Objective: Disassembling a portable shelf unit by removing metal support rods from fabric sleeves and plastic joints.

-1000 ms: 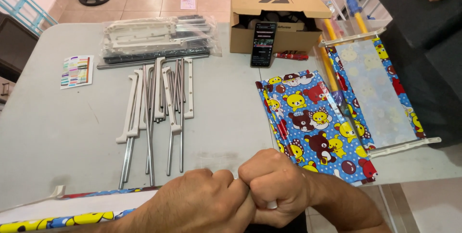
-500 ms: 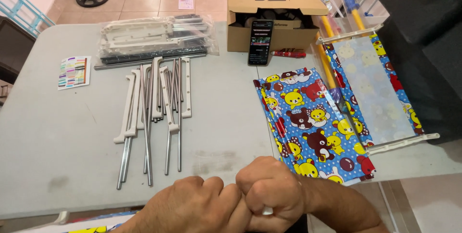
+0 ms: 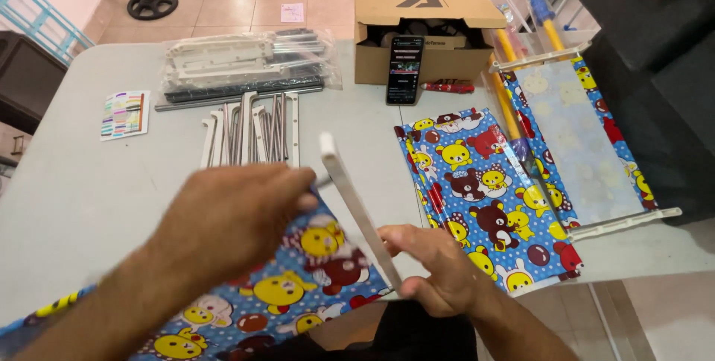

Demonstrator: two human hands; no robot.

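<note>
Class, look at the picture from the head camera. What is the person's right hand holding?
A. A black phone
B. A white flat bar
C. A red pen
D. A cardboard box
B. The right hand grips the lower end of a white flat bar that slants up over the cartoon-print sheet; the phone leans against the cardboard box across the table, untouched.

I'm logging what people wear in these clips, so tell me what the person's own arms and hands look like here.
Both forearms are bare, with no sleeve in view. The left hand and the right hand wear no gloves. No watch or wristband shows on either wrist, and no ring can be made out on the fingers that are visible. Some dark clothing shows at the bottom edge, below the arms.
</note>
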